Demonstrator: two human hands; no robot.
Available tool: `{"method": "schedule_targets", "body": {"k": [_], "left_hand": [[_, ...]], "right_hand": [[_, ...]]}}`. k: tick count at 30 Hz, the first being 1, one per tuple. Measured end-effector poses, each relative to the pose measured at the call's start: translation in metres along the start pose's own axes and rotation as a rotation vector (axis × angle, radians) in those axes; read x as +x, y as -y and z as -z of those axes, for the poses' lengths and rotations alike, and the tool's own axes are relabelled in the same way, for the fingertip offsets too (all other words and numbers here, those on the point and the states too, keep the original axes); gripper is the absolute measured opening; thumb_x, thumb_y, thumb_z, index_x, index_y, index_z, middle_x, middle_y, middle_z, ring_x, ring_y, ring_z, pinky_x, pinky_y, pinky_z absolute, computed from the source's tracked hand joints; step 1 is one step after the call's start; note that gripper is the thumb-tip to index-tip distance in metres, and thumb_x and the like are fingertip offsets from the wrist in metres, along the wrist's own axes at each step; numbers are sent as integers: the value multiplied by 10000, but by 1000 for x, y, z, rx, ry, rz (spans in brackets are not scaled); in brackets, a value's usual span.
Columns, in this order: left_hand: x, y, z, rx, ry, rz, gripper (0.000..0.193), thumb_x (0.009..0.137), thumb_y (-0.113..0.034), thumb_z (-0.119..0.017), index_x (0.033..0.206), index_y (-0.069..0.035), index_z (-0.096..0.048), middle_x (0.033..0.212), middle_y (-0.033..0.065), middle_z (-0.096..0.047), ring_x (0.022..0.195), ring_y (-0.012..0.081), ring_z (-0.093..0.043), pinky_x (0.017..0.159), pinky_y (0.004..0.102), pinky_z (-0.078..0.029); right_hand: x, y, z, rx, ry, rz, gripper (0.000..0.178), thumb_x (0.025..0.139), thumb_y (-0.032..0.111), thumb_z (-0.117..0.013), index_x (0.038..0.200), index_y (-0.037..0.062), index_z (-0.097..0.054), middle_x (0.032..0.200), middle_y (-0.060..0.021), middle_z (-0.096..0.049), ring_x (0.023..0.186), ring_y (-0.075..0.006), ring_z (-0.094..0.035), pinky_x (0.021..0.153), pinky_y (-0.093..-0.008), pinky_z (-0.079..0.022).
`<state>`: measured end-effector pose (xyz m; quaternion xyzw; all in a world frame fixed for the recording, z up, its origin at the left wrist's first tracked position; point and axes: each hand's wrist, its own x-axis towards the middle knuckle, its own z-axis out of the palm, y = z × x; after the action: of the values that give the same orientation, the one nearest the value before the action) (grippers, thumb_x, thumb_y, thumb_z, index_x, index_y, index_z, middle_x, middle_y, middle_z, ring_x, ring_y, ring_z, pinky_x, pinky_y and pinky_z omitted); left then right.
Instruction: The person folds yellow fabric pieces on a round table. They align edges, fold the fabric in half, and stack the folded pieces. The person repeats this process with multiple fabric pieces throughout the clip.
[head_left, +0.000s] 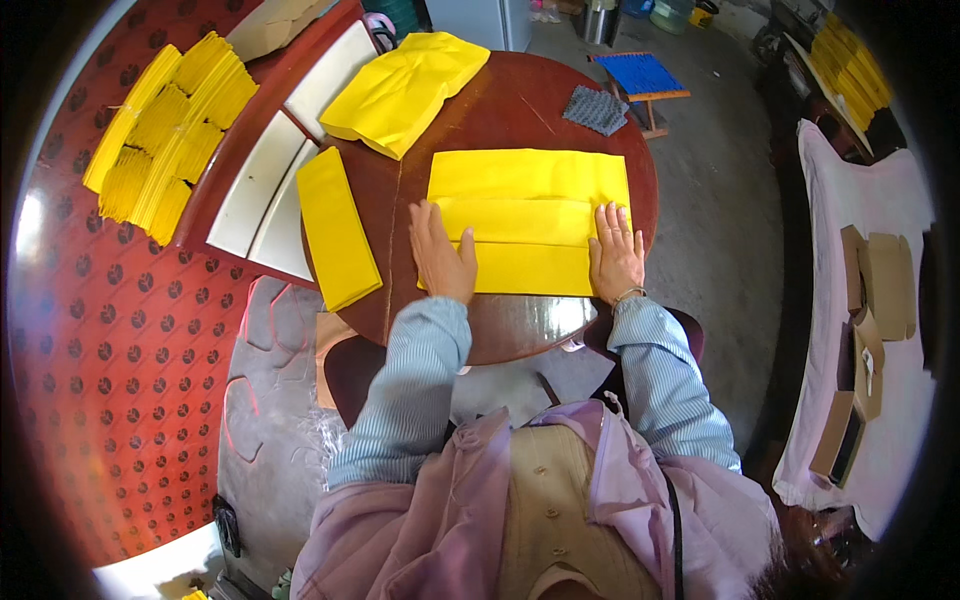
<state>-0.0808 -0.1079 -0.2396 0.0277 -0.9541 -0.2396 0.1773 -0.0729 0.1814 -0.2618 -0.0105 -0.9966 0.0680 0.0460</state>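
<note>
Right hand (617, 255) lies open on folded yellow fabric (530, 222).

On the table (500, 118), a folded sheet (530, 222) lies with the left hand (443, 258) at its left end, the right hand (617, 256) at its right. Left of it lies a folded strip (338, 230); behind, a loose sheet (405, 92) leftward and a pad (596, 110) rightward. Far right, cartons (888, 280) sit on a bench (828, 250), I think.

Yellow sheet (530, 222) with crosswise folds is pressed on round red-brown table (525, 110) by flat left hand (440, 255) and right hand (617, 255), at opposite ends. Narrow yellow piece (340, 228) and rumpled yellow piece (405, 95) are seen leftward, grey textured piece (596, 110) beyond
</note>
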Motion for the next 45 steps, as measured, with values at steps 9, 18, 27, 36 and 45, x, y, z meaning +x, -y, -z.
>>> {"method": "schedule_targets", "body": {"k": [9,18,27,36,45], "left_hand": [[-1,-67,-39,-1466,85,1081,364,1046,-88,-637,1368,52,-540,1321,175,-608,1202,311,-651,1063,376,-547],[27,-73,-11,-1385,605,683,550,941,-12,-656,1462,-81,-496,1322,137,-676,1126,357,-729,887,478,-659],[134,-34,22,-454,1418,138,427,877,-12,-667,1299,-34,-727,1151,-5,-756,959,94,-682,870,247,-535],[212,-69,10,-295,1434,14,480,871,-23,-664,1344,-71,-729,1279,127,-746,1163,247,-683,1147,313,-436],[124,-28,-23,67,596,-480,570,841,-17,-679,1395,-147,-662,1380,150,-660,1350,335,-555,1141,425,-429]], "right_hand": [[4,-1,7,100,9,0,603,1119,363,-415,1684,181,-309,1767,-39,-261,1640,-216,-199,1315,-588,-103],[15,-48,84,538,-15,61,601,1023,330,-647,1582,163,-504,1574,-134,-554,1465,-330,-491,1242,-519,-333],[73,-40,64,1008,231,12,982,869,249,-872,1679,241,-318,1642,-209,-442,1488,-372,-475,1276,-442,-323],[61,-39,69,1439,414,-99,746,900,129,-842,1560,63,-500,1387,-209,-692,1231,-309,-712,1116,-358,-526],[65,-24,55,914,176,-306,728,922,142,-816,1561,81,-473,1339,-225,-711,1198,-337,-729,1050,-400,-579]]}}
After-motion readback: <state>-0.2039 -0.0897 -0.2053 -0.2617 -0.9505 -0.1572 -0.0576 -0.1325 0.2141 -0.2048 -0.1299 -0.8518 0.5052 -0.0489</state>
